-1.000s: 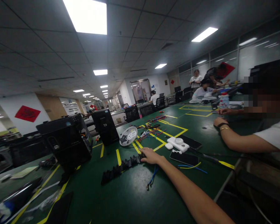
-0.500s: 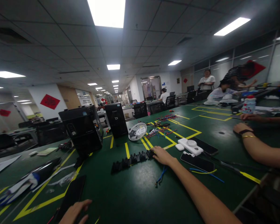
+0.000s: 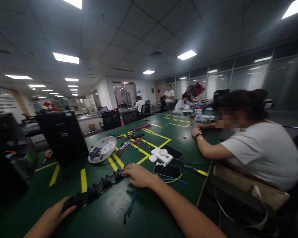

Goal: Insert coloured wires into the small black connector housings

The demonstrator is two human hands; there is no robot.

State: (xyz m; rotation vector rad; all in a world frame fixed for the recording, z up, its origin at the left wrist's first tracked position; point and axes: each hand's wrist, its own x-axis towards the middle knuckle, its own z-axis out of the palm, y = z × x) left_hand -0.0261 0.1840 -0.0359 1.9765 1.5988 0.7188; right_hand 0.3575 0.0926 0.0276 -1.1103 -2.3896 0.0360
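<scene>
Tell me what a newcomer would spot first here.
Probably the long row of black parts on the green table, with the left hand at its near end and the right hand at its far end. Next, the black computer tower standing at left, with a white basket beside it, and a person in a white shirt seated at right.

Rectangular lights (image 3: 66, 58) glowing in a grey tiled ceiling (image 3: 139, 41), black mesh chairs (image 3: 111, 119), white walls (image 3: 106, 93), glass partitions (image 3: 249, 75) at right
</scene>
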